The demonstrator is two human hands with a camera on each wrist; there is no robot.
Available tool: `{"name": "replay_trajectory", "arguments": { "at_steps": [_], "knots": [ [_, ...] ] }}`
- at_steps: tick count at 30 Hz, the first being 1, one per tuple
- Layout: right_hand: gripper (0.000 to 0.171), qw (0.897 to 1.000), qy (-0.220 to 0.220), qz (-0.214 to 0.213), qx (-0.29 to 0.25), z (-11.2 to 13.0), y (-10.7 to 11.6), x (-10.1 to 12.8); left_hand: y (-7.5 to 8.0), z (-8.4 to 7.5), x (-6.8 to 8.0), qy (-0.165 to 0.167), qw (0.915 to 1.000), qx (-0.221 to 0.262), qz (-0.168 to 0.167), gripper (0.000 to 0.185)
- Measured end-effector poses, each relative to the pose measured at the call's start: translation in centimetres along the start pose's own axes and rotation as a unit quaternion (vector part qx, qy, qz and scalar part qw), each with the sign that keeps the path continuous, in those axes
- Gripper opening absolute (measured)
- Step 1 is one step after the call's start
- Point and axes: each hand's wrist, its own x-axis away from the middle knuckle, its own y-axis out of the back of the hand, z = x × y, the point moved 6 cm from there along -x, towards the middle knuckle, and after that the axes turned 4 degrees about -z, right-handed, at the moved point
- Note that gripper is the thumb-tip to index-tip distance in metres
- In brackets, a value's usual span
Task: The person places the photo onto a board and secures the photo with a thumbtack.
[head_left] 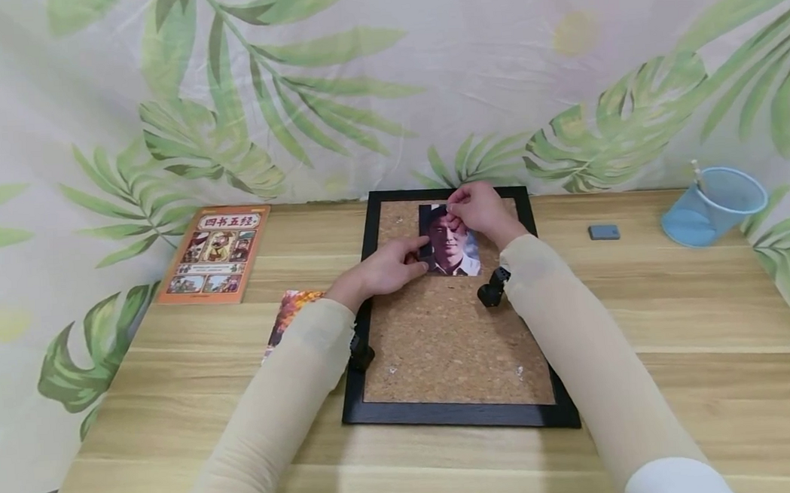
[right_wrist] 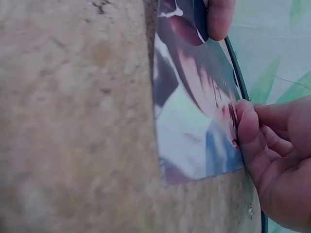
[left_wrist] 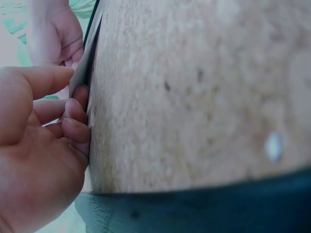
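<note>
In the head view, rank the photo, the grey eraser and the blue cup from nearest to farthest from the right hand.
1. Photo: on the cork board, under the right hand, touching its fingers.
2. Grey eraser: on the table, to the hand's right.
3. Blue cup: tipped over by the table's right edge, farthest.

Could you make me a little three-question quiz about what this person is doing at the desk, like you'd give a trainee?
1. True or false: the glossy portrait photo lies on the black-framed cork board.
2. Which hand is at the photo's top edge? A) left hand B) right hand C) neither
3. Fill in: the orange illustrated book lies to the ___ of the board, as the person sees it.

Key
1. True; the photo rests on the cork near its far end.
2. B; the right hand's fingers pinch at the top edge, while the left hand holds the photo's left edge.
3. Left; the blue mesh cup and small grey block lie on the other side.
</note>
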Motion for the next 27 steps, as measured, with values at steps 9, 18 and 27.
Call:
{"name": "replay_trajectory", "arguments": {
  "at_steps": [9, 18, 27],
  "knots": [
    [0.017, 0.998, -0.009, 0.014, 0.061, 0.7, -0.4, -1.6, -0.1, 0.2, 0.0, 0.009, 0.9999, 0.007, 0.0, 0.056],
    [0.017, 0.994, -0.038, 0.014, 0.106, 0.9, -0.5, -2.4, 0.0, 0.2, 0.0, 0.009, 0.9999, 0.009, 0.003, 0.057],
    [0.017, 0.98, 0.0, -0.055, 0.192, 1.4, -0.1, -1.8, 0.0, 0.2, 0.1, 0.015, 0.9997, 0.017, 0.007, 0.057]
  ]
}}
